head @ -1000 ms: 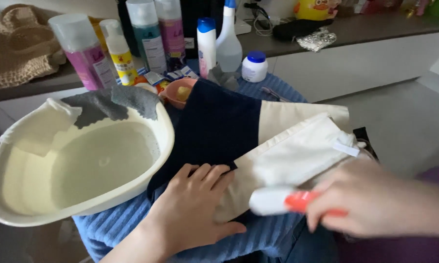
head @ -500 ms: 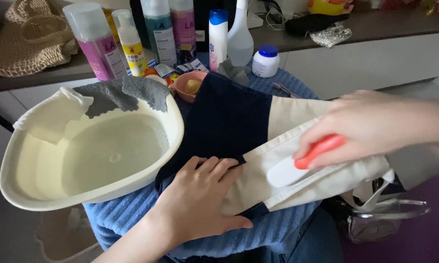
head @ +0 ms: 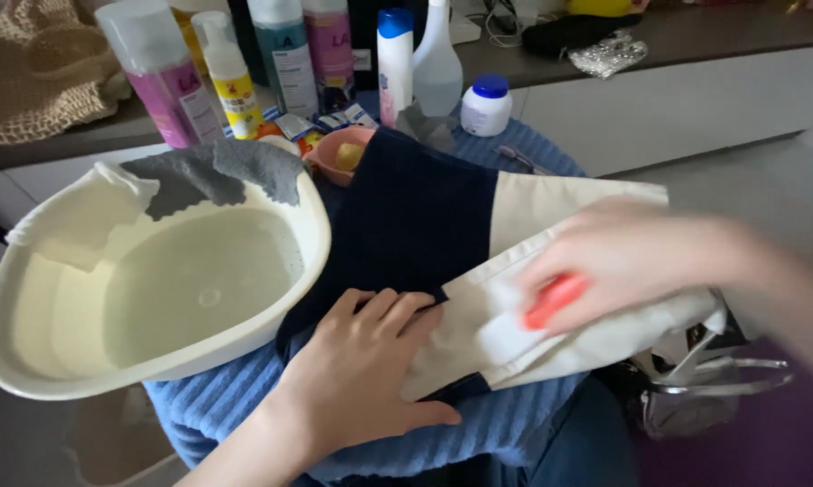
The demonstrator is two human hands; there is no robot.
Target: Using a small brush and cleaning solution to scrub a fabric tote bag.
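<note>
Brush [head: 537, 316] blurry and half hidden under right hand [head: 641, 261], fingers wrapped around its red handle, on cream cloth [head: 569, 203], left hand [head: 370, 370] flat, fingers spread, pressing cloth beside basin [head: 27, 379].

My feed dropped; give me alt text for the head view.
The right hand rubs an orange-and-white brush on a navy-and-cream garment, which the left hand presses flat. A cream basin of water sits left.

Cream plastic basin [head: 27, 361], partly filled with water, with a grey cloth [head: 217, 171] draped over its rim. Blue ribbed towel [head: 478, 428] spread beneath. Bottles [head: 289, 54] and a small white jar with blue lid [head: 487, 104] ranged behind. Woven straw hat [head: 36, 77] set on the counter.
</note>
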